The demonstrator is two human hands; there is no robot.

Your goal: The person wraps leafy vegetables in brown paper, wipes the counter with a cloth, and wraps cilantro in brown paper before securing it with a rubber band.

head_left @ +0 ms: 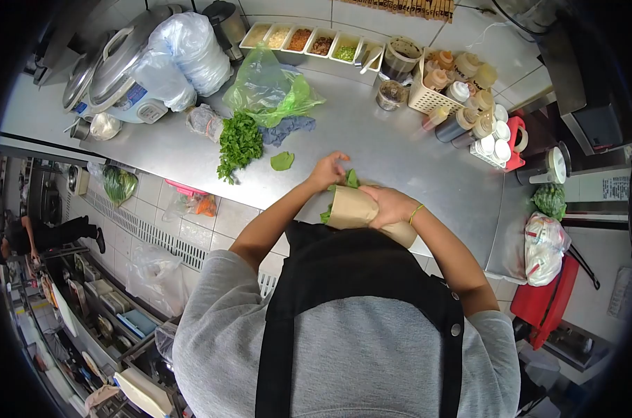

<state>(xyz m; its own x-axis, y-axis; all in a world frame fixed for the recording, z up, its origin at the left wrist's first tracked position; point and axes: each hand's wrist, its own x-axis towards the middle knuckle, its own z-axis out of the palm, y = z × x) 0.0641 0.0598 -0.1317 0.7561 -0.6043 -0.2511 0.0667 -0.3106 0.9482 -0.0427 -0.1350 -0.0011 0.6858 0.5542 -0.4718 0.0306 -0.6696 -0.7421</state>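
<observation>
A brown paper wrap [353, 207] with green leaves [352, 179] poking out of it is held close to my apron at the counter's front edge. My right hand [392, 207] is closed around the wrap, thumb and fingers pressed on the paper. Just left of the leaves, my left hand [328, 171] is raised with its fingers loosely bent and apart, nothing visible in them. A single leaf piece [282, 161] lies on the steel counter [371, 132] to the left. Farther left is a bunch of leafy herbs [240, 143].
Behind the herbs lie a green plastic bag [270, 90] and a blue-grey cloth [286, 129]. Topping trays [321, 44] line the wall. A white basket of sauce bottles [431, 97] stands right. Rice cookers [128, 76] stand left. Another person [51, 233] is at far left.
</observation>
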